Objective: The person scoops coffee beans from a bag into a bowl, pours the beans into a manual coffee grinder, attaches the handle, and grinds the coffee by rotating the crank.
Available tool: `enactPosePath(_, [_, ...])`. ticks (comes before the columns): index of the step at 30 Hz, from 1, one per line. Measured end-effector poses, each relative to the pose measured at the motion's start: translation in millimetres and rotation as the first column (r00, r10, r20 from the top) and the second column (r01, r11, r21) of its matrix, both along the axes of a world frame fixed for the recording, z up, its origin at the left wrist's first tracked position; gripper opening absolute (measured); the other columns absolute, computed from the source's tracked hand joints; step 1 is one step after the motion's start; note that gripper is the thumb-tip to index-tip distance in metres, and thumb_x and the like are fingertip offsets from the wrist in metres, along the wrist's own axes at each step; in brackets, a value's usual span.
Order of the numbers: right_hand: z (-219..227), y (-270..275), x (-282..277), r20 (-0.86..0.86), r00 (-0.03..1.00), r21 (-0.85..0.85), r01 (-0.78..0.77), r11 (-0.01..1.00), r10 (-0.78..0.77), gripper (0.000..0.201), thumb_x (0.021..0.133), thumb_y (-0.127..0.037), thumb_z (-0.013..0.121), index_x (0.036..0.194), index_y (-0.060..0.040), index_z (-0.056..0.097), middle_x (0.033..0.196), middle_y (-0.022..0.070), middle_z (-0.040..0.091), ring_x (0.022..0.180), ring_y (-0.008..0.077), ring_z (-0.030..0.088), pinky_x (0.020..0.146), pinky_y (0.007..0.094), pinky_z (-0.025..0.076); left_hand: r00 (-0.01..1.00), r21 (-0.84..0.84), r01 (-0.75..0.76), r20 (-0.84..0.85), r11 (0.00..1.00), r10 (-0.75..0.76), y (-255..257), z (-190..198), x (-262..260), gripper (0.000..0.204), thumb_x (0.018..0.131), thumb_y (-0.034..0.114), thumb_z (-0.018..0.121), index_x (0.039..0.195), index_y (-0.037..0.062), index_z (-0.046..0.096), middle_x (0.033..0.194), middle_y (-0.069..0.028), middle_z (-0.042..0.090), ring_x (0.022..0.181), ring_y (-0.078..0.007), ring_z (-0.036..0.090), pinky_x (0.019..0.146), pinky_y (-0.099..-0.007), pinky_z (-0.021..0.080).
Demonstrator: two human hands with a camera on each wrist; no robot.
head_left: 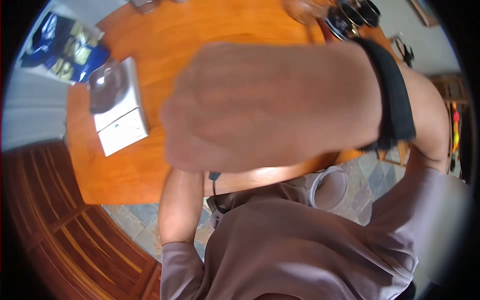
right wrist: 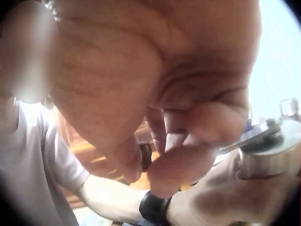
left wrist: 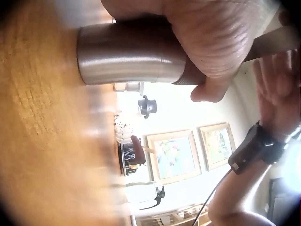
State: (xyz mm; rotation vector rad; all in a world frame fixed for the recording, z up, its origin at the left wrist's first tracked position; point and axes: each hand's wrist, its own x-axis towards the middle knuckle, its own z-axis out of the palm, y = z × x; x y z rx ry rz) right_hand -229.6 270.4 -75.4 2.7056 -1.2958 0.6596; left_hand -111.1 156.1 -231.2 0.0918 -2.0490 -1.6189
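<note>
A hand coffee grinder with a brushed steel cylinder [left wrist: 127, 52] is held sideways in the left wrist view, close over the wooden table. My left hand [left wrist: 211, 37] grips it round its dark middle. From its top, a flat metal crank [right wrist: 244, 141] runs toward my right hand [right wrist: 117, 56], whose fingers curl about the crank's far end; the knob is hidden. In the head view the blurred right hand [head_left: 250, 107] covers the grinder and the left hand, leaving only the left forearm [head_left: 180, 210] in sight.
On the table [head_left: 150, 175], a dark glossy dish [head_left: 107, 87] sits on a white flat object [head_left: 120, 132]. Beyond is a blue bag [head_left: 70, 45]. Glassware [head_left: 305, 7] and dark vessels [head_left: 345, 20] stand at the far right. A white bin [head_left: 330, 187] is on the floor.
</note>
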Motion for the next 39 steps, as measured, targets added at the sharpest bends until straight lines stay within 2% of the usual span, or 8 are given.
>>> enactPosePath(6, [-31,-97,-28,0.205,0.92,-0.3,-0.265,0.916,0.333,0.02,0.088,-0.018,0.068,0.094,0.0003,0.065,0.07,0.0122,0.061,0.068,0.0336,0.064,0.065,0.042,0.053,0.991,0.111,-0.025,0.131,0.994,0.011,12,48,-18,0.021,0.087,0.019,0.078,0.097,0.0023,0.07,0.091,-0.0048,0.073,0.079,-0.0135,0.069,0.078,-0.0297,0.057])
enactPosePath(9, [53,-106,-47,-0.31,0.867,0.622,0.496,0.606,-0.391,0.036,0.098,-0.021,0.053,0.084,0.0081,0.068,0.065,0.0186,0.061,0.058,0.0298,0.057,0.061,0.0421,0.052,0.996,0.295,-0.014,0.089,0.955,-0.012,2,33,-24,0.032,0.079,0.015,0.084,0.104,0.0038,0.069,0.094,-0.003,0.073,0.083,-0.0112,0.068,0.077,-0.0287,0.056])
enactPosePath(11, [39,-78,-83,-0.259,0.82,0.39,0.573,0.721,-0.511,0.037,0.097,-0.025,0.055,0.082,0.0068,0.067,0.069,0.0206,0.062,0.064,0.0317,0.063,0.065,0.0443,0.054,0.999,0.24,-0.011,-0.046,0.971,0.023,-3,37,-23,0.036,0.074,0.008,0.085,0.104,0.003,0.066,0.09,-0.0025,0.073,0.082,-0.0102,0.068,0.075,-0.0287,0.055])
enactPosePath(12, [64,-77,-53,-0.497,0.512,0.552,0.81,0.2,-0.7,0.036,0.098,-0.024,0.055,0.08,0.0061,0.066,0.076,0.0216,0.064,0.068,0.0315,0.064,0.067,0.0447,0.054,0.998,0.251,-0.031,-0.048,0.968,0.045,-4,38,-24,0.036,0.074,0.008,0.085,0.104,0.003,0.066,0.09,-0.0025,0.073,0.082,-0.0102,0.068,0.075,-0.0287,0.055])
enactPosePath(26, [22,-14,36,-0.185,0.98,0.397,0.136,0.908,-0.066,0.016,0.083,-0.016,0.067,0.077,-0.0083,0.054,0.062,0.0052,0.046,0.052,0.0238,0.051,0.046,0.0343,0.043,0.999,0.358,0.024,-0.046,0.933,-0.008,6,47,-28,0.022,0.078,0.004,0.077,0.097,0.0049,0.065,0.087,-0.0035,0.069,0.072,-0.0188,0.064,0.067,-0.0316,0.052])
enactPosePath(28, [-41,-72,21,-0.084,0.994,-0.652,0.003,0.758,-0.076,0.02,0.082,-0.016,0.069,0.073,-0.0073,0.054,0.065,0.0107,0.051,0.056,0.0247,0.054,0.046,0.0367,0.045,0.999,0.26,0.039,-0.022,0.965,-0.035,4,46,-22,0.025,0.079,0.006,0.079,0.099,0.0052,0.065,0.087,-0.0023,0.068,0.076,-0.0162,0.065,0.07,-0.0303,0.053])
enactPosePath(32, [14,-123,-21,-0.267,0.915,0.257,0.37,0.893,-0.302,0.016,0.091,-0.017,0.068,0.085,-0.0043,0.06,0.063,0.0122,0.05,0.06,0.0329,0.058,0.058,0.0416,0.051,0.999,0.264,0.018,0.024,0.964,-0.025,7,42,-23,0.028,0.08,0.006,0.083,0.102,0.0044,0.065,0.087,-0.0005,0.068,0.08,-0.0103,0.064,0.074,-0.0269,0.053])
enactPosePath(39, [-2,20,-101,-0.168,0.78,0.133,0.624,0.77,-0.603,0.02,0.097,-0.02,0.064,0.087,-0.0033,0.057,0.064,0.0118,0.053,0.058,0.0335,0.058,0.053,0.0427,0.048,1.0,0.267,0.004,-0.029,0.964,0.004,3,43,-23,0.035,0.078,0.006,0.084,0.106,0.0032,0.064,0.09,-0.0015,0.07,0.084,-0.0084,0.066,0.076,-0.0256,0.054])
